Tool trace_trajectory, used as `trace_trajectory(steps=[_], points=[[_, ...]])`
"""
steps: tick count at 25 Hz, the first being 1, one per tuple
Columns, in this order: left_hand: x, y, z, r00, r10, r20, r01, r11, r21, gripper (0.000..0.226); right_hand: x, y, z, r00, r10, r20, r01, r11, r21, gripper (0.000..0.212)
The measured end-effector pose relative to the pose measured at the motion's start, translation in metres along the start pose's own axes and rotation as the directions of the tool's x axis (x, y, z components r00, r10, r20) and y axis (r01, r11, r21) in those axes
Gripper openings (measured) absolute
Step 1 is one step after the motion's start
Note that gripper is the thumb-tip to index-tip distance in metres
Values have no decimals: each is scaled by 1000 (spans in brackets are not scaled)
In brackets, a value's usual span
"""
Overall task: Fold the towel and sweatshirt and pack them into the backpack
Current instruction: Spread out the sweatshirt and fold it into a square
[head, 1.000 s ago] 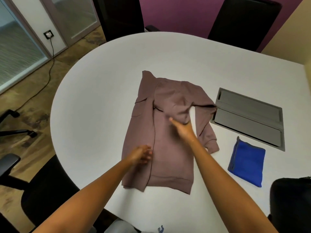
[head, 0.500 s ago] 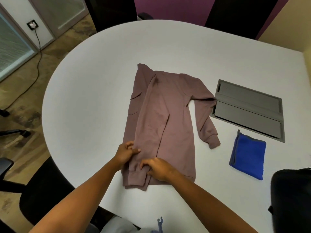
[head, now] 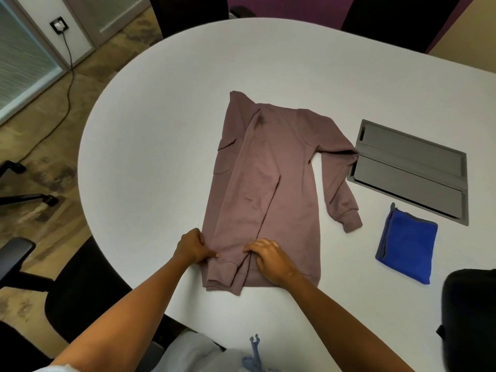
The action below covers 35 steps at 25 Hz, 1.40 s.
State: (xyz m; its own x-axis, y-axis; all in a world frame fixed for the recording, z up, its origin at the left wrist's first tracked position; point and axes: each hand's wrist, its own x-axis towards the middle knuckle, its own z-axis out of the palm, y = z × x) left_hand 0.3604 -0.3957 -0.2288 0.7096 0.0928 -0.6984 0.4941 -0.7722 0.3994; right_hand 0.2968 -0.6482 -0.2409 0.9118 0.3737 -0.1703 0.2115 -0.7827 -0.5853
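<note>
A mauve sweatshirt point(head: 268, 189) lies flat mid-worktop point(head: 161, 130). Left hand point(head: 192, 248) pinches its hem edge; right hand point(head: 271, 257) presses fingers spread on the hem. Folded blue towel point(head: 406, 249) lies right, near the backpack point(head: 469, 312).

White rounded surface point(head: 166, 146). Mauve sweatshirt point(head: 268, 189) lies flat, its hem under both hands. Folded blue towel point(head: 406, 251) right of the hands. Grey inset panel point(head: 410, 170) beyond towel. Black backpack point(head: 472, 318) at far right edge.
</note>
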Motion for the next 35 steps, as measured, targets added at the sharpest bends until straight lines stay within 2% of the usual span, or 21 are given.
trace_trajectory(steps=[2, 4, 8, 11, 13, 15, 17, 19, 22, 25, 30, 33, 35], points=[[-3, -2, 3, 999, -18, -39, 19, 999, 35, 77, -3, 4, 1, 998, 28, -53, -29, 1000, -9, 43], [-5, 1, 3, 998, -62, 0, 62, 998, 2, 81, -6, 8, 2, 989, 87, -116, -87, 996, -1, 41], [-3, 2, -3, 980, -142, 141, 151, 987, -56, 68, -13, 23, -1, 967, 239, -87, -243, 970, -33, 52], [-1, 2, -8, 973, -157, 166, 144, 985, 91, 59, -20, 33, -2, 967, 253, -27, -254, 961, -111, 56], [-1, 9, -12, 987, -123, 105, 92, 960, 266, 72, -15, 36, -6, 970, 239, -40, -242, 964, -107, 51], [-2, 25, -17, 999, -22, 35, 9, 947, 323, 84, 0, 41, -15, 960, 264, -93, -265, 964, -1, 42], [3, 47, -25, 992, 129, 2, -127, 973, 195, 81, 20, 45, -27, 928, 349, -130, -319, 925, 206, 37], [14, 75, -38, 960, 277, -27, -277, 961, 22, 63, 45, 49, -45, 886, 448, -124, -373, 844, 385, 36], [44, 130, -66, 918, 387, -87, -394, 915, -83, 40, 87, 56, -71, 822, 548, -154, -412, 759, 504, 34], [81, 187, -89, 878, 454, -155, -470, 878, -88, 31, 130, 68, -94, 779, 604, -169, -420, 703, 574, 32], [155, 258, -106, 853, 462, -244, -485, 874, -40, 31, 203, 95, -121, 751, 623, -218, -442, 720, 535, 35], [188, 281, -104, 889, 388, -245, -411, 910, -51, 40, 236, 108, -125, 738, 652, -174, -473, 684, 555, 39], [201, 291, -99, 923, 342, -178, -361, 929, -88, 41, 253, 111, -123, 728, 672, -133, -498, 652, 572, 40]])
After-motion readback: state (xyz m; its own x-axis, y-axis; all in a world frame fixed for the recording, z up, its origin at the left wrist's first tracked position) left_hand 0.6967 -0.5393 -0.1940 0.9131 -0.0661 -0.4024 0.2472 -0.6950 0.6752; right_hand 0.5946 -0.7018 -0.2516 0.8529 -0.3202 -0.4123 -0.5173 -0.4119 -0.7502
